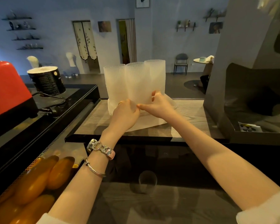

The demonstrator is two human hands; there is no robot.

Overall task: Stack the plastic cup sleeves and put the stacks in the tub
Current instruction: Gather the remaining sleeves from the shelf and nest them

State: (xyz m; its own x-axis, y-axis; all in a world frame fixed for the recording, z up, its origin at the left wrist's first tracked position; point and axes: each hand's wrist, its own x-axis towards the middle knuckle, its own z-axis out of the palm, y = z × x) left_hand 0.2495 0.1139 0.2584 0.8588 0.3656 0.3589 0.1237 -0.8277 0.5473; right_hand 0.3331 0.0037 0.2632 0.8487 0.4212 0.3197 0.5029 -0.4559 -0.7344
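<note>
At the centre of the frame, three upright stacks of ribbed, translucent plastic cup sleeves [134, 81] stand side by side in a clear tub [171, 102] on a wooden counter [189, 113]. The left hand [125, 113] curls its fingers around the base of the stacks; the right hand [158, 105] pinches a sleeve's lower edge just beside it. A black tin [47, 80] sits at upper left

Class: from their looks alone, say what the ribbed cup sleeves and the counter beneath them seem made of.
Cup sleeves: probably thin translucent plastic, frosted, with fine vertical ribs; the room shows faintly through. Counter: pale wood-grain surface, possibly laminate, with a dark glossy front edge.
</note>
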